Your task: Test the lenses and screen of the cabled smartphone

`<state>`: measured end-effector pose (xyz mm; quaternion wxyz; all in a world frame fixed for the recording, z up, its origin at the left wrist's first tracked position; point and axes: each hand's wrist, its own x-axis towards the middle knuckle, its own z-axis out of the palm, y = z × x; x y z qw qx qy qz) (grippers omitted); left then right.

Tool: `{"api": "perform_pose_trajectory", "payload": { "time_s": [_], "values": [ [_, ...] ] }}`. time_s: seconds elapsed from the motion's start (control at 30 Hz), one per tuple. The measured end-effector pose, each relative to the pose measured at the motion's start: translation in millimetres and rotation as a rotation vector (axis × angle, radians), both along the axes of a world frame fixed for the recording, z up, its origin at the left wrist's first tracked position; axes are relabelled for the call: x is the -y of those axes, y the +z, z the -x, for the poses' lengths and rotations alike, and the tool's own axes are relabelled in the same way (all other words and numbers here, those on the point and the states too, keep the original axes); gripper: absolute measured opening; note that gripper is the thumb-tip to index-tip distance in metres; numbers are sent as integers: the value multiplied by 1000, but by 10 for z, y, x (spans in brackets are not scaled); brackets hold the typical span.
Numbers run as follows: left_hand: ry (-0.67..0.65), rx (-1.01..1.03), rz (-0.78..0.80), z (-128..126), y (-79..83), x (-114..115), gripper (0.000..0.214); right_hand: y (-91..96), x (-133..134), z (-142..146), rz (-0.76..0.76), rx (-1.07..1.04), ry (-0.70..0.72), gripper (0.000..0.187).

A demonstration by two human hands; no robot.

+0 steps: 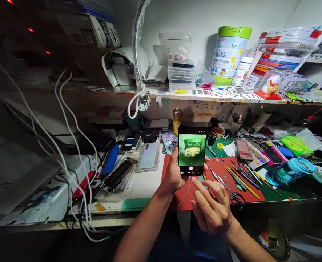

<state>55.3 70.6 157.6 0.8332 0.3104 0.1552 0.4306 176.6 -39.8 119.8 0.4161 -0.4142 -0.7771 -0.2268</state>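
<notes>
Left hand (174, 174) in a firm grip around an upright phone (192, 151), lit screen facing the camera, above the red mat (248, 189) on the bench (147, 182). Right hand (211, 207) at five o'clock of the phone, grip loose and empty, index fingertip just below its lower edge. Scissors (236, 196) and tweezers at three o'clock. Opened phone (117, 174) at nine o'clock.

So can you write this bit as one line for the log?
left hand: holds smartphone upright, screen lit | right hand: forefinger at phone's bottom edge | cable: hangs from phone | scissors: on red mat
</notes>
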Motion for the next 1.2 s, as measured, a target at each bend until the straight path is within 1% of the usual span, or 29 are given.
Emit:
{"api": "perform_pose_trajectory", "payload": {
  "time_s": [0.17,0.33,0.47,0.53,0.63,0.73,0.8,0.93,1.07,1.13,1.2],
  "values": [
    [-7,1,-18,-5,10,6,80,-3,-7,-2,-3,-3,-1,17],
    [5,5,22,1,7,5,77,-25,-12,0,6,-2,-4,19],
    [-8,2,-15,2,4,4,79,-34,-29,0,14,-3,-1,22],
    [1,5,-14,-3,-2,3,78,-18,-51,0,14,4,-13,25],
    [26,19,15,-14,-35,3,77,35,-88,-3,4,2,-67,29],
    [36,32,28,-19,-120,13,73,73,-89,-17,-3,-34,-111,31],
    [40,34,29,-13,-208,36,69,55,-53,-32,-6,-78,-110,29],
    [33,1,78,29,-422,141,69,-105,91,-59,46,-180,-84,29],
    [14,-53,179,105,-608,305,70,-278,227,-56,171,-288,-42,29],
    [16,-79,224,143,-684,390,68,-325,256,-43,267,-418,-28,29],
    [26,-91,262,169,-755,470,66,-363,259,-26,406,-568,-10,28]
  ]
}}
